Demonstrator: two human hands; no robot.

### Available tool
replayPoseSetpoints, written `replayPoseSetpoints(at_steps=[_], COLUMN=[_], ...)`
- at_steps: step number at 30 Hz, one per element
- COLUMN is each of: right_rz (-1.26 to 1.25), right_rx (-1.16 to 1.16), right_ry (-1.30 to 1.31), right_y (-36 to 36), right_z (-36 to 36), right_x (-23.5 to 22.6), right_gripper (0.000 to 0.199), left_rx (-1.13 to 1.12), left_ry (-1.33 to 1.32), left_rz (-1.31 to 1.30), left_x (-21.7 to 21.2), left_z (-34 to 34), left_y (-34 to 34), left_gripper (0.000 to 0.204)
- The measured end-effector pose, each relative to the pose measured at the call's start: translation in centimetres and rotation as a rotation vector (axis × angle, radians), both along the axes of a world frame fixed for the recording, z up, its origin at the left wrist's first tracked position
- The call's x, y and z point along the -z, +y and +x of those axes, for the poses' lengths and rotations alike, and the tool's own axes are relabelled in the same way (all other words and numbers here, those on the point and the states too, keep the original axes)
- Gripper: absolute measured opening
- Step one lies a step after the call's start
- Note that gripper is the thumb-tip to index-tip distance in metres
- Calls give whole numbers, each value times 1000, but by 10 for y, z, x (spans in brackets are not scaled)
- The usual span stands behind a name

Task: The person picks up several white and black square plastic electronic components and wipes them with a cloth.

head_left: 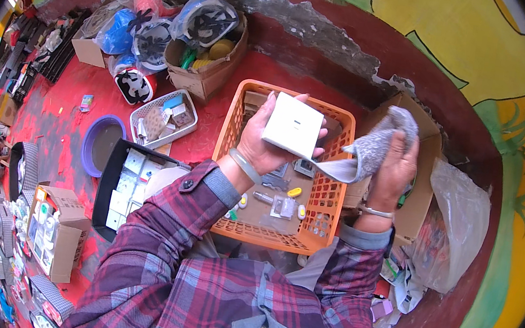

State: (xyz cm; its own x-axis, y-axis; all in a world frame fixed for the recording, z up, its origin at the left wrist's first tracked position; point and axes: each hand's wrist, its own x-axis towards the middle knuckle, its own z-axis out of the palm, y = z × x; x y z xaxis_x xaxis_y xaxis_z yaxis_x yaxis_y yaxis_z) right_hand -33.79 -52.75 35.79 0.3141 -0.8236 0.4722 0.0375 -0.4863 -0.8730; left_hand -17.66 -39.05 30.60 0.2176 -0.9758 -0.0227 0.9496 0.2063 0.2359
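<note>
A white square wall plate (293,125) with a small dark slot in its middle rests in my left hand (258,138), whose fingers hold its edges from beneath. To the right, my right hand (394,173) is closed round a grey fuzzy cloth (372,148). One end of the cloth hangs toward the plate's lower right corner; whether they touch, I cannot tell. Both are above an orange plastic basket (327,227). Inside the basket lie a yellow oval piece (294,192), a clear plastic piece (283,207) and several other small parts.
Left of the basket are a black tray (104,200) of white square pieces, a purple basin (86,145) and a white basket (189,130). Cardboard boxes (210,82) with bagged goods stand behind. Clear plastic sheeting (463,208) lies at the right, by the painted wall.
</note>
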Motion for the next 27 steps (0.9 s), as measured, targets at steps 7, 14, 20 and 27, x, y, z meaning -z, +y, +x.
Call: replayPoseSetpoints(at_steps=[7, 14, 20, 27], right_rz=[464, 410, -524, -634], right_rx=[-158, -446, -127, -339], right_ry=[-555, -312, 438, 295], right_y=[4, 50, 60, 69], right_z=[-13, 21, 36, 47], right_x=[-16, -5, 29, 38], right_gripper=[32, 38, 48, 43], left_rx=[68, 41, -7, 74], left_ry=[-57, 3, -30, -23], left_rz=[-7, -12, 103, 106], left_x=[1, 3, 5, 23], left_z=[-8, -10, -13, -15], left_y=[0, -5, -6, -7], left_gripper=[73, 72, 68, 59])
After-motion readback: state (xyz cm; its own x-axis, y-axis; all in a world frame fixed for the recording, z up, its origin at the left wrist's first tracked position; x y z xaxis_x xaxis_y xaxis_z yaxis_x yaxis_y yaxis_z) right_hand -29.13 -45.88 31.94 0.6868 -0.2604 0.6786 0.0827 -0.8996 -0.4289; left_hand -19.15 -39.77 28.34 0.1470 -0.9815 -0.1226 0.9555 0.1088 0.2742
